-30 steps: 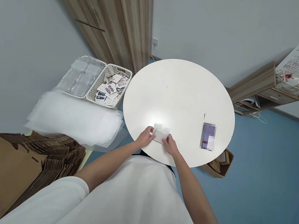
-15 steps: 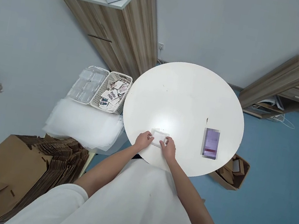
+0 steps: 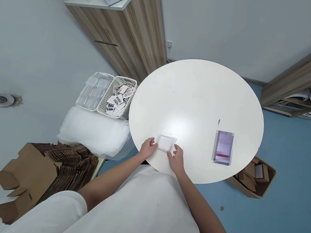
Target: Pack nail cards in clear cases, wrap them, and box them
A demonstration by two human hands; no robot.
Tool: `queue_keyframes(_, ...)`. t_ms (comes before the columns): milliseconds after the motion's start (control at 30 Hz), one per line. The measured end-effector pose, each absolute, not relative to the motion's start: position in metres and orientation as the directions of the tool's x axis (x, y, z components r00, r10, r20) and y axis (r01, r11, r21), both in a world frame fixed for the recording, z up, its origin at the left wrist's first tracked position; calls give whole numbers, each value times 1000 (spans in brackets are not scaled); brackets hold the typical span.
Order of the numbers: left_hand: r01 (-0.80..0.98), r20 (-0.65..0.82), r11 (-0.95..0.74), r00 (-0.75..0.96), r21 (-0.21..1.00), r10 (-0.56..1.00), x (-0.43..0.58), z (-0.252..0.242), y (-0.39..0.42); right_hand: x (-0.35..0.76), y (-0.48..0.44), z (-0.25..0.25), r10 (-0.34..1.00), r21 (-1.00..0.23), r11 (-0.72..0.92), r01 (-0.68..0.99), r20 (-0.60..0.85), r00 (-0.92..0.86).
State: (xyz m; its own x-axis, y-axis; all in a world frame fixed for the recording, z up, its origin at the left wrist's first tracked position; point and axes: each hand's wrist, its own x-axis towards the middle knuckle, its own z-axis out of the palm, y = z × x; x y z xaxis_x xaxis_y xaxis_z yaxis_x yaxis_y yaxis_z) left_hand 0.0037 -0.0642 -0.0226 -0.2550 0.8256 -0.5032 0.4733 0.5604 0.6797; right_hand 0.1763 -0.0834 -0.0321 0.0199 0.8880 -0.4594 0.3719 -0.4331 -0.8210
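Observation:
A small, flat square packet in translucent white wrapping (image 3: 165,143) lies near the front edge of the white oval table (image 3: 202,88). My left hand (image 3: 147,149) is at its left side, thumb and curled fingers at the wrapping's edge. Along the right edge, my right hand (image 3: 177,161) has its thumb by the lower corner and its bent fingers beside the wrapping. Both hands grip the packet lightly by its sides. What is inside the wrapping cannot be made out.
On the table's right lies a blurred purple item (image 3: 223,148). Left of the table are a basket of printed cards (image 3: 119,96), clear plastic boxes (image 3: 95,90), white foam sheets (image 3: 92,131) and stacked flat cardboard boxes (image 3: 33,175). An open carton (image 3: 265,184) stands on the floor at right.
Both thumbs have drawn back from the packet's top to its edges, so more of it shows. The right hand has shifted slightly right and down. The camera view has turned a little.

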Motion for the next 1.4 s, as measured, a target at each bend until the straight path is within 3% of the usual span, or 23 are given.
queue_keyframes(267,516,-520,509,-137,689,843,11,-27,-56,161,-77,-31,855,-822,-493,284,-518,-13)
queue_keyframes(700,356,-409,476,-250,804,878,-85,-32,0,54,1,-23,842,-834,-500,232,-531,-97)
queue_keyframes(933,469,-248,340,-248,815,937,-134,-30,46,-7,61,-25,875,-858,-446,253,-478,-75)
queue_keyframes(1400,464,-233,253,-101,849,967,-151,-37,60,-23,85,-28,891,-868,-420,265,-450,-60)
